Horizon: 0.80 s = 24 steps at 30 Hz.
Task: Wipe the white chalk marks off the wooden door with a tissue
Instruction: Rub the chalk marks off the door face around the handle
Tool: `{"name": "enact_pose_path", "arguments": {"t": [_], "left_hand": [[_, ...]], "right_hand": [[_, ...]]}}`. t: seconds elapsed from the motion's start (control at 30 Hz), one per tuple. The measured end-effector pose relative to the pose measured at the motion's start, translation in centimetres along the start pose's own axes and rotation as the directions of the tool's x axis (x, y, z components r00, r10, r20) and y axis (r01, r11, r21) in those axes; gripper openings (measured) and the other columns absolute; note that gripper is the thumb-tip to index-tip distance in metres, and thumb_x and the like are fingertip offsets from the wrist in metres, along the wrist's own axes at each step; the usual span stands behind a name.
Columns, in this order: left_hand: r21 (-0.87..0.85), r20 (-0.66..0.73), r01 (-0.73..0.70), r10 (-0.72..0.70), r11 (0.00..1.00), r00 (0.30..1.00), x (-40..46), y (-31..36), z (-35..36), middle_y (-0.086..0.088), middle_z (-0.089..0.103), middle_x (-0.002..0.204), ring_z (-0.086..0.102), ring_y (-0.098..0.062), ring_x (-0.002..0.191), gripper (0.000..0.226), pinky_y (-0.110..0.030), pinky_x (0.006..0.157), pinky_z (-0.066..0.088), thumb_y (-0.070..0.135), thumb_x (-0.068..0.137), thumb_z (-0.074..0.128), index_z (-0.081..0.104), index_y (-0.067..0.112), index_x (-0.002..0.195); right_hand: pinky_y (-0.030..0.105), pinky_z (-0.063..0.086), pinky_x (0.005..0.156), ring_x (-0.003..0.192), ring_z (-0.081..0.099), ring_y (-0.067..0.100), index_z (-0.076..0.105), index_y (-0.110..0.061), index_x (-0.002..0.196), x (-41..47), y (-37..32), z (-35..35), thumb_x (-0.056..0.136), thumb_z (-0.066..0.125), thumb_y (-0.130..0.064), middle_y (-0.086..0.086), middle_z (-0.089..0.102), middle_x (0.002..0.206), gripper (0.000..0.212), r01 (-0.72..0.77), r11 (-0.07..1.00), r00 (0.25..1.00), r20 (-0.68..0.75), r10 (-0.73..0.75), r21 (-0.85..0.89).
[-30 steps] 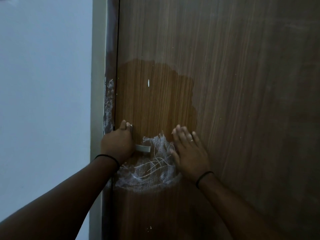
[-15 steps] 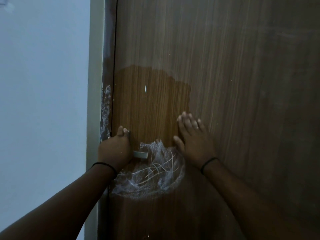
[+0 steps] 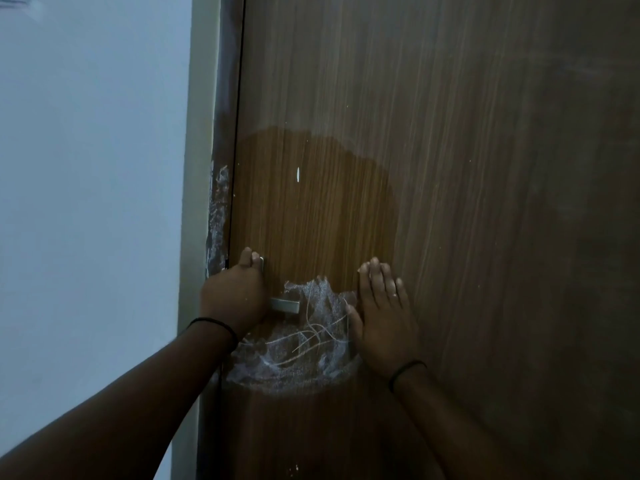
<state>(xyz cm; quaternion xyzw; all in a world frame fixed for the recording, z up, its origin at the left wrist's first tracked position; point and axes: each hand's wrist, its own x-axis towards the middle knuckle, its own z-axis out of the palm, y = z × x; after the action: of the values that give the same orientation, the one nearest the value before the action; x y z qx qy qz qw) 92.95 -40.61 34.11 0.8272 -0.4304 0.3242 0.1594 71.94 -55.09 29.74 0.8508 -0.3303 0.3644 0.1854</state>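
Note:
The wooden door (image 3: 450, 168) fills most of the head view. A patch of white chalk marks (image 3: 298, 348) with thin scratched lines lies below the metal door handle (image 3: 284, 304). My left hand (image 3: 233, 299) is closed around the handle near the door's left edge. To the right of the chalk, my right hand (image 3: 384, 320) lies flat against the door with fingers together, pointing up. A tissue cannot be made out; if one is there, the palm hides it. A darker, cleaner-looking area (image 3: 311, 209) spreads above the handle.
More white chalk smears (image 3: 218, 216) run down the door frame at the left edge. A pale wall (image 3: 86, 202) stands left of the frame. A small white fleck (image 3: 298, 174) sits on the door above the handle.
My right hand slid up and to the right off the chalk patch, then came back down beside it. My left hand stayed on the handle.

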Motion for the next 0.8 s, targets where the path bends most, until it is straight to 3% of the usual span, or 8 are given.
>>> {"name": "enact_pose_path", "arguments": {"t": [0.17, 0.27, 0.4, 0.47, 0.53, 0.8], "left_hand": [[-0.016, 0.001, 0.013, -0.013, 1.000, 1.000, 0.1, 0.1, 0.1, -0.009, 0.029, 0.158, 0.065, -0.023, 0.101, 0.064, -0.036, 0.075, 0.056, 0.026, 0.095, 0.047, 0.023, 0.012, 0.153], [0.012, 0.007, 0.016, -0.016, 1.000, 1.000, 0.2, 0.2, 0.1, -0.008, 0.024, 0.160, 0.066, -0.022, 0.097, 0.065, -0.035, 0.073, 0.056, 0.027, 0.094, 0.048, 0.023, 0.013, 0.152], [0.033, 0.023, 0.003, -0.003, 0.999, 1.000, 0.2, 0.0, 0.0, -0.006, 0.021, 0.161, 0.065, -0.024, 0.100, 0.064, -0.033, 0.073, 0.053, 0.027, 0.095, 0.045, 0.023, 0.013, 0.153], [0.050, 0.015, -0.006, 0.005, 0.999, 1.000, 0.3, 0.0, -0.1, -0.005, 0.020, 0.162, 0.065, -0.025, 0.100, 0.062, -0.032, 0.072, 0.050, 0.028, 0.097, 0.041, 0.022, 0.014, 0.154], [0.058, 0.001, -0.015, 0.014, 0.998, 1.000, 0.2, 0.0, 0.0, -0.006, 0.022, 0.161, 0.066, -0.025, 0.095, 0.060, -0.031, 0.067, 0.046, 0.030, 0.099, 0.038, 0.020, 0.015, 0.154], [0.025, -0.007, -0.015, 0.015, 1.000, 1.000, 0.1, -0.1, 0.8, -0.007, 0.020, 0.161, 0.066, -0.024, 0.094, 0.065, -0.035, 0.068, 0.052, 0.026, 0.095, 0.047, 0.022, 0.011, 0.152]], "right_hand": [[0.039, -0.006, 0.122, 0.150, -0.009, 0.019, -0.002, -0.014, 0.155, 8.2, -1.2, -4.8, 0.102, 0.012, -0.053, 0.006, -0.008, 0.163, 0.068, -0.030, 0.998, 0.986, -0.161, 0.037, 0.047], [0.038, -0.007, 0.121, 0.151, -0.007, 0.022, 0.000, -0.013, 0.155, 15.2, -4.3, -8.3, 0.101, 0.014, -0.055, 0.008, -0.006, 0.164, 0.070, 0.026, 0.999, 0.984, -0.179, -0.020, 0.032], [0.042, -0.003, 0.123, 0.151, -0.005, 0.023, 0.005, -0.012, 0.155, 18.7, -10.3, -9.0, 0.101, 0.019, -0.054, 0.007, -0.002, 0.164, 0.070, 0.212, 0.977, 0.970, -0.118, -0.212, -0.015], [0.042, -0.004, 0.122, 0.151, -0.006, 0.020, 0.006, -0.013, 0.156, 17.6, -12.2, -7.4, 0.101, 0.019, -0.055, 0.005, -0.002, 0.164, 0.070, 0.359, 0.931, 0.932, -0.036, -0.362, -0.063], [0.042, -0.002, 0.122, 0.151, -0.007, 0.017, 0.007, -0.015, 0.156, 15.8, -12.2, -5.8, 0.101, 0.018, -0.054, 0.003, -0.002, 0.164, 0.068, 0.418, 0.903, 0.907, -0.004, -0.420, -0.100], [0.041, -0.002, 0.123, 0.151, -0.005, 0.017, 0.005, -0.016, 0.156, 9.2, -3.4, -4.0, 0.104, 0.017, -0.045, 0.004, -0.001, 0.164, 0.061, 0.210, 0.968, 0.971, -0.088, -0.223, -0.138]]}}
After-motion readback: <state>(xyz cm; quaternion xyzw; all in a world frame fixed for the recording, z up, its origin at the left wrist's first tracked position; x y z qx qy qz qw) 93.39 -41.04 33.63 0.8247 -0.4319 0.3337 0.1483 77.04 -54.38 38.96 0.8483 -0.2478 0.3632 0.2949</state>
